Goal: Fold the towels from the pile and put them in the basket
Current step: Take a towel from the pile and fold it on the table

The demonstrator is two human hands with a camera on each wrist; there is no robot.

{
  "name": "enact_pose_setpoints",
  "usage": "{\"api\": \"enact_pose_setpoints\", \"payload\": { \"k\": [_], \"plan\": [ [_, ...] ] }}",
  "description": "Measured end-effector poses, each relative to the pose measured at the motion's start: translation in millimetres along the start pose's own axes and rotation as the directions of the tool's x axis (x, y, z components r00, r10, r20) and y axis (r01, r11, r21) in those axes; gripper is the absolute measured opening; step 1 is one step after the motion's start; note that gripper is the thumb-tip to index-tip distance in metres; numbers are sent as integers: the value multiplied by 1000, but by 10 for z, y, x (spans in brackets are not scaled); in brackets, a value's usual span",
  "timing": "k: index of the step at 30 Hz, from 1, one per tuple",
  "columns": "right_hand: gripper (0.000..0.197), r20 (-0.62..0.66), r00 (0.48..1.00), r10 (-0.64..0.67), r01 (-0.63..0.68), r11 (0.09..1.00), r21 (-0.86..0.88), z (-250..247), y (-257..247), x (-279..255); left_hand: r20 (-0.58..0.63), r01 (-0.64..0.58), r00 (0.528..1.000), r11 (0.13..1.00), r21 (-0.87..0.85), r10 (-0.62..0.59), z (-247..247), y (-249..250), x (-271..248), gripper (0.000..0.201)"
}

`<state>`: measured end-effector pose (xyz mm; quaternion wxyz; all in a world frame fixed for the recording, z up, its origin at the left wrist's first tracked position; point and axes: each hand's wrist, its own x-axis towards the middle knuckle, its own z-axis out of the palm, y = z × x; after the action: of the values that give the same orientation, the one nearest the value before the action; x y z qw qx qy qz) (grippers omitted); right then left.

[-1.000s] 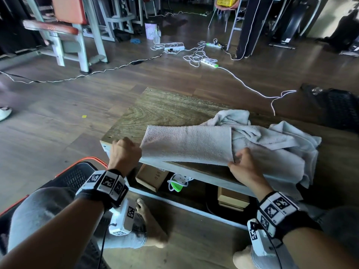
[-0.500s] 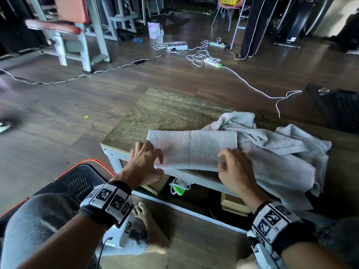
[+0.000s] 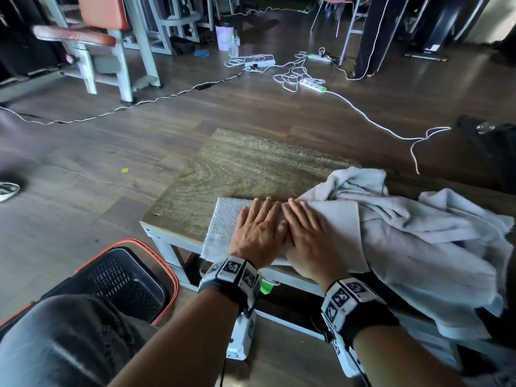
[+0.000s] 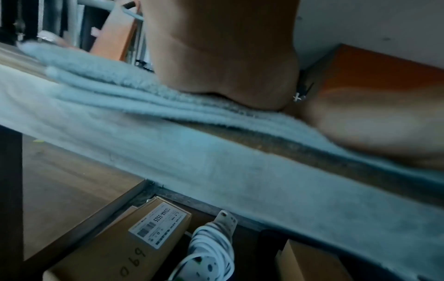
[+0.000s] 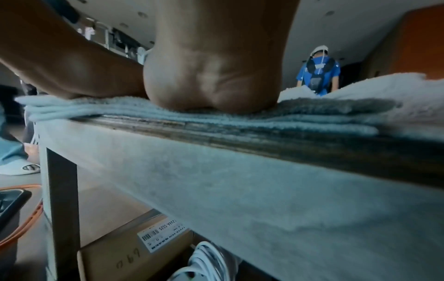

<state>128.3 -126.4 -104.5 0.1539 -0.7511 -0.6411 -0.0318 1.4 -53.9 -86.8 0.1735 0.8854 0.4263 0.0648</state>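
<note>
Folded towel lies flat at the near edge of the low wooden table, layered edges stacked and showing at the table's front lip in both wrist views. Left hand rests palm down on it, fingers straight and together, grasping nothing. Right hand lies the same way just beside it, flat and pressing, thumbs touching or nearly so. Heels of both palms bear on the terry surface at the table edge.

Towel pile sits rumpled to the right, touching the folded towel's right end and draping over the table's front edge.

Basket, black mesh with an orange rim, stands on the floor left of the table, near the person's knee.

Under the table: a cardboard box with a printed label, a coiled white cable beside it.

Further out on the wood floor, white power strips and cords. Orange-padded bench at far left. Another person in blue shows in the background of the right wrist view.
</note>
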Motion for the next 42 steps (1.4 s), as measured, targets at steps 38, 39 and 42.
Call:
{"api": "enact_pose_setpoints", "payload": {
  "k": [38,39,42],
  "plan": [
    [92,126,937,325,-316,945,-87,-296,310,-155,-100,171,981,983,64,-165,-182,-552,-245,66],
    [91,129,932,339,-330,940,-82,-297,334,-156,-95,175,981,983,59,-169,-191,-564,-251,66],
    [91,109,921,374,-364,926,-98,-319,395,-185,-83,185,980,981,51,-181,-201,-611,-255,65]
  ]
}}
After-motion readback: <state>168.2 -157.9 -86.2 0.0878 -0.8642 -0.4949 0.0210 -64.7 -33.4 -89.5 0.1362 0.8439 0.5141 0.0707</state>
